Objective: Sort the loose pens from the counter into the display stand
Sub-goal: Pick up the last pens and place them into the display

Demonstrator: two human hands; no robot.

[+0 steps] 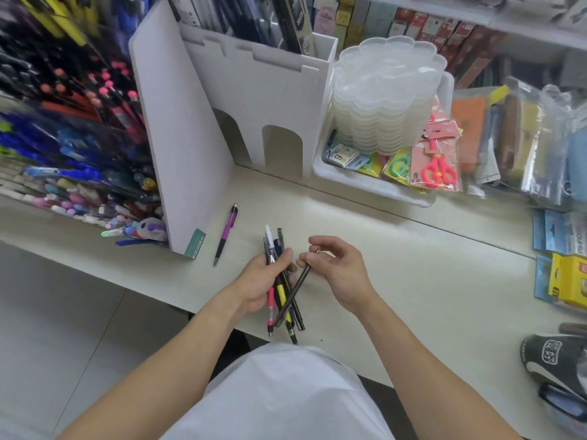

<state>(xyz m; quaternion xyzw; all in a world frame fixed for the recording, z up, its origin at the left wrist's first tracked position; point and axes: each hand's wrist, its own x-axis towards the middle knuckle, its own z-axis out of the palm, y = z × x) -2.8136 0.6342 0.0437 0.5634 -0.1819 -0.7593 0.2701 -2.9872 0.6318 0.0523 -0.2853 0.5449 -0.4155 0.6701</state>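
We saw the left hand curled round a bundle of pens, loosely fanned, and the right hand pinching a dark pen by its top w/ thumb + forefinger. The purple pen lay on the counter, just right of the display stand. Risk, we judged: the bundle could slip as one pen is pulled out, and pens may roll off the near edge.

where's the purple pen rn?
Head view, left of centre: the purple pen lies loose on the counter, just right of the white stand, beyond the left hand.
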